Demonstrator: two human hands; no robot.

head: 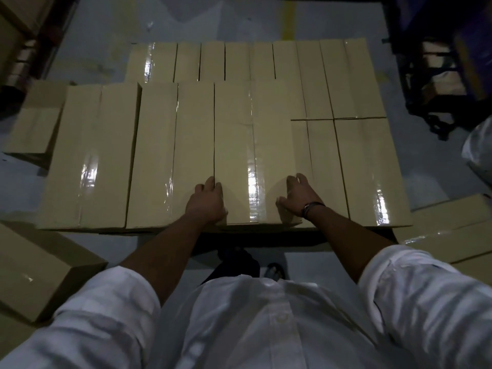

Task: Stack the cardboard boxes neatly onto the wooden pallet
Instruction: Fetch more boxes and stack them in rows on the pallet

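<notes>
Long tan cardboard boxes sealed with glossy tape lie side by side in two layers, hiding the wooden pallet beneath. On the upper layer, the rightmost box (253, 145) lies between my hands at its near end. My left hand (206, 201) rests on its left edge, fingertips at the seam with the neighbouring box (170, 155). My right hand (295, 198) rests on its right edge, fingers spread, thumb on the top, with a dark band on the wrist. To the right, the lower-layer boxes (367, 169) sit uncovered.
Loose boxes lie on the grey floor: one at near left (40, 272), one at far left (34, 121), and some at right (452, 230). Dark shelving (439, 62) stands at far right. A yellow floor line (288, 20) runs beyond the stack.
</notes>
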